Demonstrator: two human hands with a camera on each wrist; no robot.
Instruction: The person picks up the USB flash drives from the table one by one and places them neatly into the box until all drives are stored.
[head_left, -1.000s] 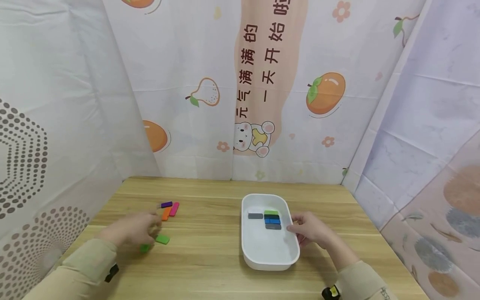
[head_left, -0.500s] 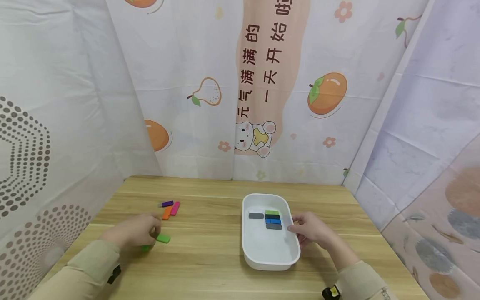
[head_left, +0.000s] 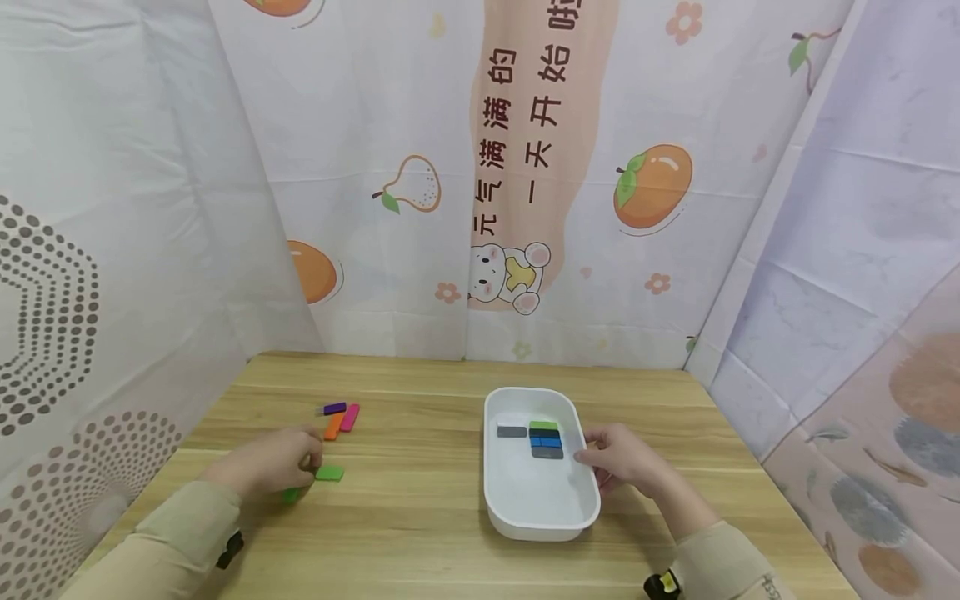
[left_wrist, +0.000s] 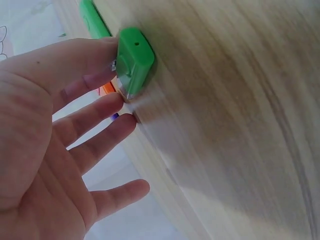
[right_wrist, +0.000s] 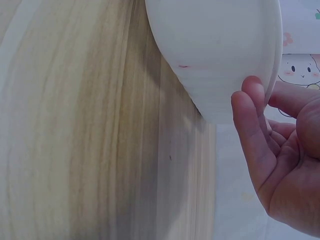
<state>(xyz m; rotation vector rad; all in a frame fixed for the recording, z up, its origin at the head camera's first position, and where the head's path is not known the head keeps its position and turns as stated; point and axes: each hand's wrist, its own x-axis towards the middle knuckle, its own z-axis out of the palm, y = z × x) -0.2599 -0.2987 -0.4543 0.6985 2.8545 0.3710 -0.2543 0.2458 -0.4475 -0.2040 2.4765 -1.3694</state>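
My left hand (head_left: 266, 460) is low over the table's left side, pinching the end of a green USB flash drive (head_left: 330, 473) between thumb and index finger; the index tip is mostly hidden behind the thumb (left_wrist: 95, 55). A second green flash drive (left_wrist: 135, 57) lies on the table below that hand, close to the thumb. The other fingers are spread loosely. On the right, my right hand (head_left: 618, 458) grips the side wall of a white plastic box (head_left: 540, 508), thumb over the rim and fingers (right_wrist: 250, 130) against the outside.
Inside the box lie several flash drives: grey (head_left: 512, 432), light green (head_left: 543, 425), black (head_left: 544, 433), blue (head_left: 546, 443) and another grey one (head_left: 547, 453). Purple (head_left: 333, 408), orange (head_left: 334, 427) and pink (head_left: 350, 417) drives lie beyond my left hand. A printed curtain (head_left: 360, 275) borders the table.
My left hand's fingers have closed in on the green flash drive, which has turned from slanted to nearly level and shifted slightly right. The right hand and box stay put.
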